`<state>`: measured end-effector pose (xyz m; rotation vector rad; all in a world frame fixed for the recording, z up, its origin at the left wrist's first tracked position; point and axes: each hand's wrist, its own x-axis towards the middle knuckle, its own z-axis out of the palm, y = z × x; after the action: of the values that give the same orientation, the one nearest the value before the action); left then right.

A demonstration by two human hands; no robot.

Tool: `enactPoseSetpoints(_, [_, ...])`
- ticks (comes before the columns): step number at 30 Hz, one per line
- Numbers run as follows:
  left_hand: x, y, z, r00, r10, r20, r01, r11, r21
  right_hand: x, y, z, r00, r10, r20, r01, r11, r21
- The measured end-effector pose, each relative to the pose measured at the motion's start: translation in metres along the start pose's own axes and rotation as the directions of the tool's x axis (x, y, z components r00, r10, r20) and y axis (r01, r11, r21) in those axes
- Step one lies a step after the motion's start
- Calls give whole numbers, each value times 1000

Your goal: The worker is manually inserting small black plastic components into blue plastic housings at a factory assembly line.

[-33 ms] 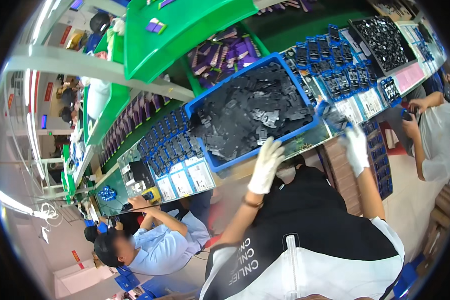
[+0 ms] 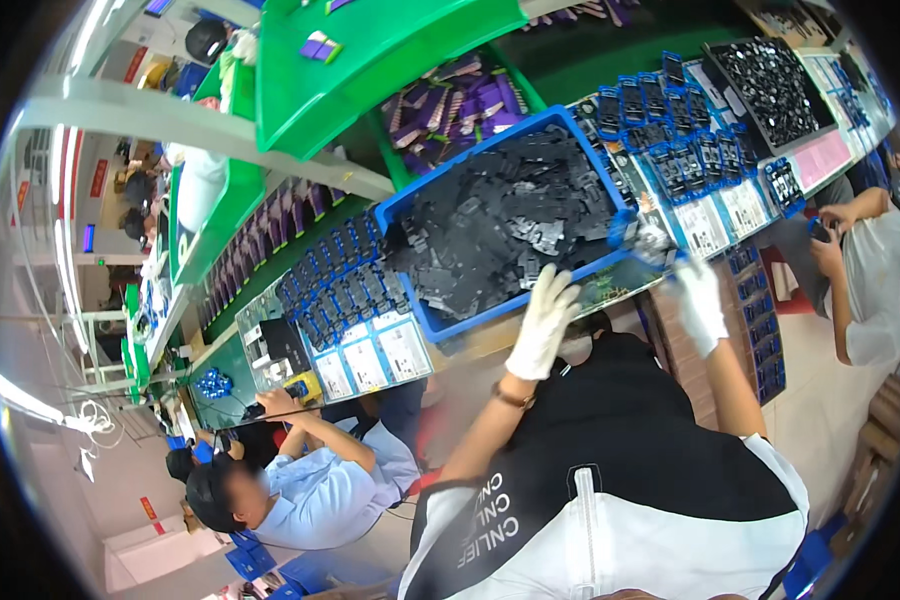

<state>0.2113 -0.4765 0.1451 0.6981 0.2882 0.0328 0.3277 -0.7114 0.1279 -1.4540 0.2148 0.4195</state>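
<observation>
My left hand (image 2: pixel 547 322), in a white glove, is at the near rim of a blue tray (image 2: pixel 490 317). Its fingers are stretched out and I see nothing held in them. The tray is heaped with flat black plastic parts (image 2: pixel 500 205). To the right of the tray, my white-gloved right hand (image 2: pixel 702 305) is blurred. At its fingertips is a smeared blue-framed part (image 2: pixel 652 243) with a shiny dark and clear surface, over the tray's right corner; its exact shape cannot be made out.
Rows of blue-and-black parts (image 2: pixel 345 275) lie left of the tray; more (image 2: pixel 695 155) lie right. A black tray of small shiny parts (image 2: pixel 770 92) stands far right. A green shelf bin (image 2: pixel 370 65) overhangs the back. Co-workers sit at left (image 2: pixel 335 470) and right (image 2: pixel 870 270).
My right hand and the blue-framed part have moved left toward the tray. My left hand has shifted slightly right and up along the rim.
</observation>
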Motion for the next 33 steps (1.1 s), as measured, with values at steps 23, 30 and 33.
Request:
enactPoseSetpoints(23, [-52,93,-33,941,57,-334,-210,872,-442,93,2,150,731,-566,381,574,208,-792])
enactPoseSetpoints(30, [-69,97,-26,990,16,-142,-75,903,-422,45,-32,145,324,-867,378,861,105,-497])
enactPoseSetpoints(33, [-74,94,-17,998,-7,-63,-23,892,-452,12,-36,148,422,-872,249,891,349,-289])
